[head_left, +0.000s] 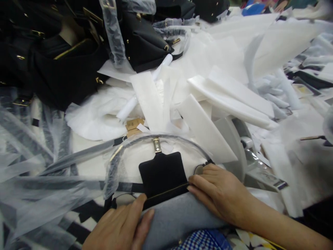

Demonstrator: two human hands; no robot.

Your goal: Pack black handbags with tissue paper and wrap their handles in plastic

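A handbag (179,211) lies close to my body, its near side covered in something grey and its black opening edge facing away. A black flap tab (163,172) with a gold clasp (156,145) stretches out beyond that edge. My left hand (122,224) grips the left part of the edge, thumb apart from the fingers. On the right end, my right hand (215,191) has its fingers closed over the same edge. The handle (166,136), wrapped in clear plastic, arches beyond the flap. What lies inside the bag is hidden.
Black handbags (70,66) with gold fittings are piled at the back left. White foam sheets (208,128) and paper cover the middle. A tape dispenser (249,152) stands to the right, and plastic-wrapped straps (28,139) lie left. Another person's hand (281,6) shows far back.
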